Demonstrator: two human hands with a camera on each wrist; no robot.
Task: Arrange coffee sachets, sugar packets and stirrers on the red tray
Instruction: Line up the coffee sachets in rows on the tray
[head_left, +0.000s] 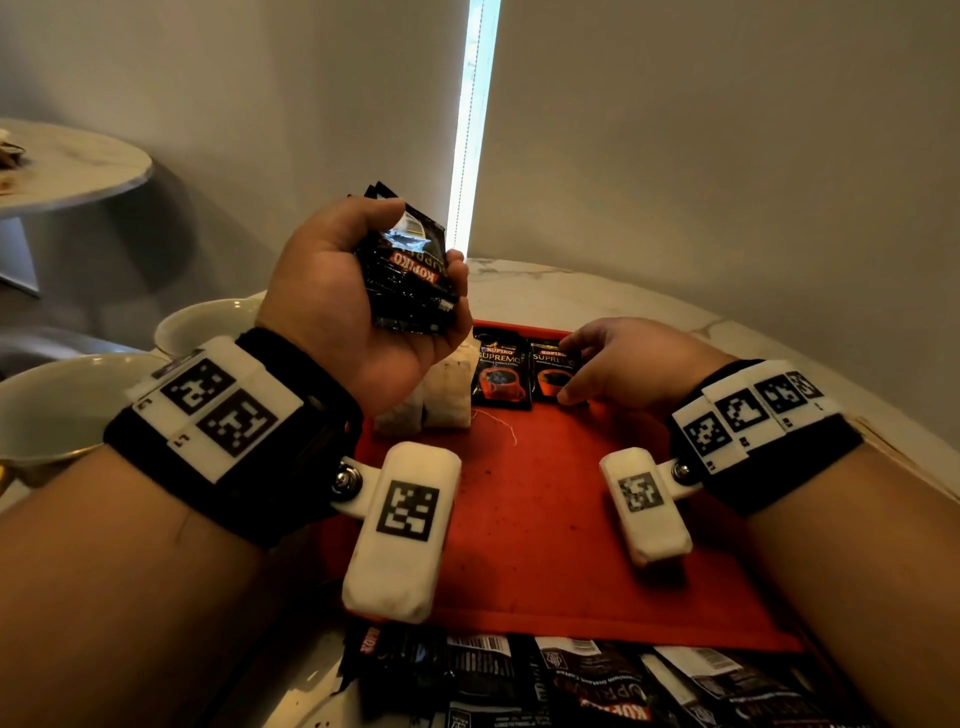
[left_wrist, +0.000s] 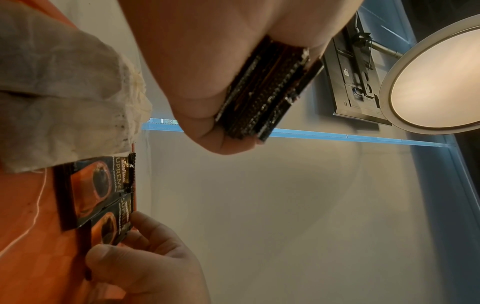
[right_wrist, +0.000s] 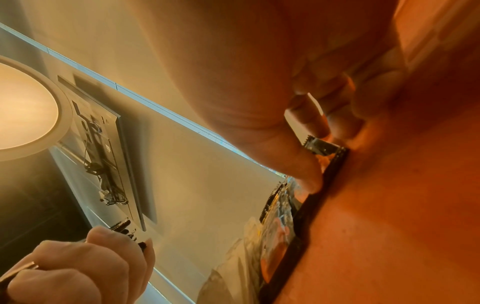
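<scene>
Both hands busy with coffee sachets over the red tray (head_left: 524, 545).
The left hand (head_left: 337, 306) is gripping a raised stack of sachets (head_left: 410, 265); the right hand (head_left: 618, 364) is pinching a black sachet (head_left: 551, 370) lying at the tray's far edge.

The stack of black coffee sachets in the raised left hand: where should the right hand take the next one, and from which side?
Judging from the pose, pinch the front sachet's top edge, which sticks out above the left hand gripping the stack of black coffee sachets, coming from above; lower edges sit in the palm.
</scene>
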